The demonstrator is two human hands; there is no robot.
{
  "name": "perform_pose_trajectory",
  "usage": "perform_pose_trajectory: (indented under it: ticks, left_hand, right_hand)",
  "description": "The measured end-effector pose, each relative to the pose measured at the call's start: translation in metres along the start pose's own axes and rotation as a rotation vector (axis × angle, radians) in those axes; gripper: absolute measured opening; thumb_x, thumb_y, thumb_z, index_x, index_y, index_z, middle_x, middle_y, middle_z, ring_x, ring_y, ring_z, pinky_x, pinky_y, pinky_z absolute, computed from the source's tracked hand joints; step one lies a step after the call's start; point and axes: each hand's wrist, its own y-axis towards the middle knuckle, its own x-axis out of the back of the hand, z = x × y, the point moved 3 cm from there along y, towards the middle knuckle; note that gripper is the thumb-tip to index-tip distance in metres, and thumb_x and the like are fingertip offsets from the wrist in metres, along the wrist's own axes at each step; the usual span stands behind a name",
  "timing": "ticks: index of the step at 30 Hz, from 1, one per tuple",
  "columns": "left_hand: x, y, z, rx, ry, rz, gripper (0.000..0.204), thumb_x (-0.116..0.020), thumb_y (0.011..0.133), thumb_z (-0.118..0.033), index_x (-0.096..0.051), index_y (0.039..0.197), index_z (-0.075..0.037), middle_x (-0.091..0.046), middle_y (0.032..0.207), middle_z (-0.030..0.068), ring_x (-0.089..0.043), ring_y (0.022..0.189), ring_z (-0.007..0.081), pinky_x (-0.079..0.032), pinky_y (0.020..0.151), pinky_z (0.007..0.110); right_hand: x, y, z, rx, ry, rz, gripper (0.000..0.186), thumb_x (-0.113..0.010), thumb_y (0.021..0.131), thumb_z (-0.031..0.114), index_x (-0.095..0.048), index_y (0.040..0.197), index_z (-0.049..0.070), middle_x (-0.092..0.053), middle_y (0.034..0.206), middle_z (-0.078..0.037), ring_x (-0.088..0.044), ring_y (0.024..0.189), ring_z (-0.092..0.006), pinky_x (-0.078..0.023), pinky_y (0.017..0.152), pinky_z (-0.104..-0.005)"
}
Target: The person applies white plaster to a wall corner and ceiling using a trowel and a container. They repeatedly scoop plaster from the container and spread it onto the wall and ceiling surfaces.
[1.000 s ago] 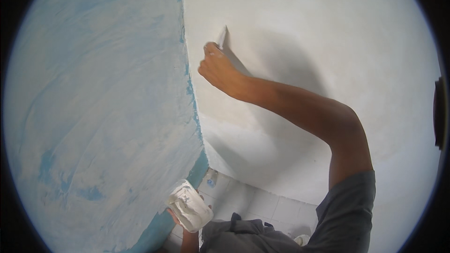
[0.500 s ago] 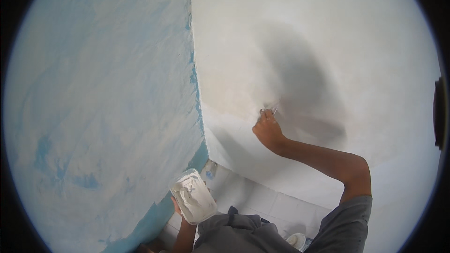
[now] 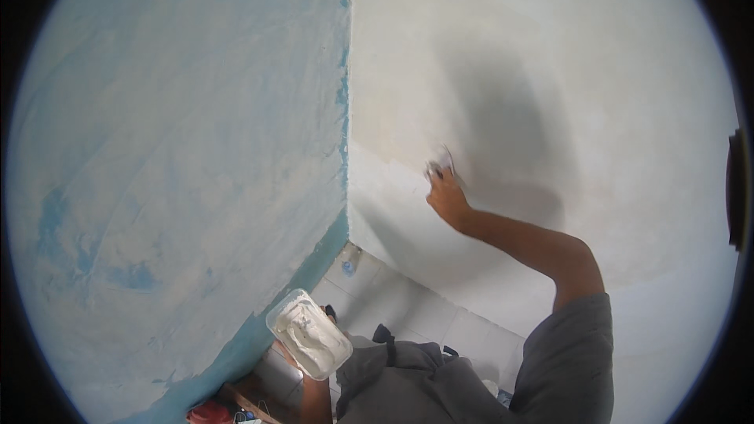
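My left hand (image 3: 285,353) holds a rectangular translucent plastic tub (image 3: 334,366) from below and its side, low in front of my body. White putty (image 3: 308,336) lies smeared inside it. Out on the white wall (image 3: 424,47), the fingers of my right hand (image 3: 448,201) are closed around a putty knife (image 3: 448,161), whose thin blade is slightly blurred and is at the wall surface. The shadow of my arm falls over the wall to the right of the hand.
On the left stands a blue wall (image 3: 157,149) patchily coated in white, with bare blue along the corner and bottom. Pale floor tiles (image 3: 424,314) lie below. A red object (image 3: 209,412) and a wooden piece (image 3: 250,402) are at the lower left; a dark object (image 3: 736,188) is at the right rim.
The view has shifted, so the wall corner sits farther right. The putty knife has turned, its blade now pointing more upward. The tub appears lower and more to the left.
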Motion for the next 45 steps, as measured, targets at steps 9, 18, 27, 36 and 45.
perform_pose_trajectory:
  ticks: [9, 18, 27, 36, 45]
  left_hand:
    - [-0.009, 0.012, 0.027, -0.006, 0.040, 0.046, 0.092, -0.051, 0.084, -0.079, -0.035, 0.154, -0.022, -0.033, 0.157, 0.0167, -0.035, 0.141, 0.0404, -0.032, 0.112, 0.064]
    - [0.004, 0.002, 0.015, 0.103, 0.891, 0.114, 0.092, -0.052, 0.081, -0.081, -0.033, 0.155, -0.029, -0.026, 0.161, 0.0137, -0.024, 0.147, 0.0356, -0.017, 0.117, 0.065]
    - [-0.002, -0.019, 0.019, 0.104, 0.922, 0.092, 0.091, -0.049, 0.083, -0.079, -0.026, 0.157, -0.030, -0.022, 0.163, 0.0124, -0.023, 0.148, 0.0347, -0.018, 0.113, 0.073]
    - [-0.004, -0.034, 0.026, 0.114, 0.478, 0.021, 0.096, -0.046, 0.082, -0.082, -0.021, 0.158, -0.029, -0.019, 0.163, 0.0129, -0.024, 0.147, 0.0358, -0.021, 0.111, 0.074]
    - [0.001, -0.042, 0.026, 0.034, 0.808, -0.067, 0.101, -0.036, 0.081, -0.089, -0.020, 0.159, -0.026, -0.023, 0.161, 0.0158, -0.031, 0.142, 0.0409, -0.031, 0.103, 0.075]
  right_hand:
    - [0.087, 0.065, -0.013, 0.118, -0.042, -0.292, 0.016, -0.063, 0.083, 0.018, -0.078, 0.085, 0.013, -0.070, 0.089, -0.005, -0.058, 0.107, -0.0251, -0.036, 0.102, -0.0434]
    - [0.060, 0.131, -0.013, -0.008, -0.351, -0.206, 0.025, -0.060, 0.088, 0.021, -0.078, 0.101, 0.009, -0.073, 0.103, -0.011, -0.058, 0.112, -0.0303, -0.042, 0.095, -0.0500]
    - [0.063, 0.043, 0.011, -0.002, -0.226, -0.095, 0.030, -0.062, 0.087, 0.022, -0.075, 0.111, 0.009, -0.065, 0.124, -0.012, -0.051, 0.126, -0.0299, -0.034, 0.108, -0.0563]
    - [-0.006, -0.077, 0.019, -0.118, 0.200, -0.203, 0.016, -0.065, 0.084, 0.019, -0.078, 0.090, 0.010, -0.064, 0.114, -0.009, -0.054, 0.118, -0.0255, -0.037, 0.109, -0.0544]
    - [0.110, -0.118, 0.005, 0.061, 0.242, -0.209, 0.012, -0.065, 0.076, 0.013, -0.072, 0.068, 0.010, -0.065, 0.103, -0.013, -0.053, 0.119, -0.0320, -0.039, 0.105, -0.0508]
